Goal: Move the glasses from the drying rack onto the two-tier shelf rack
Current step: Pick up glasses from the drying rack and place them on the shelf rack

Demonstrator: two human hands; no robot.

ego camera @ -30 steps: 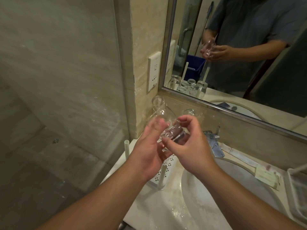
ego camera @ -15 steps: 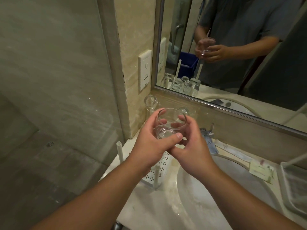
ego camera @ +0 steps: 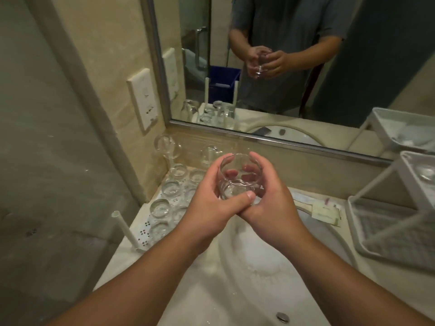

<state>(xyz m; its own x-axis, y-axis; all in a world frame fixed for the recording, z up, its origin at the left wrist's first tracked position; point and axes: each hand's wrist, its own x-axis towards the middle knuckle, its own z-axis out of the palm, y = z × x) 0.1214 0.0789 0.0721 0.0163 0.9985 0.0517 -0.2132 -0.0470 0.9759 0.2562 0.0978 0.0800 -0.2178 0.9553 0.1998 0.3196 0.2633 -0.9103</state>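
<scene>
Cupping one upright glass [ego camera: 237, 177], left hand [ego camera: 211, 205] and right hand [ego camera: 273, 203], no legible writing.

The two-tier shelf rack [ego camera: 390, 222] at three o'clock is running off the right edge; its far side is out of view. The left hand [ego camera: 211, 205] and right hand [ego camera: 270, 203] are covering the lower wall of the held glass [ego camera: 237, 177] and part of the drying rack [ego camera: 150, 228] at nine o'clock. Writing on the paper sachets [ego camera: 326, 211] is reading too small to make out.
</scene>
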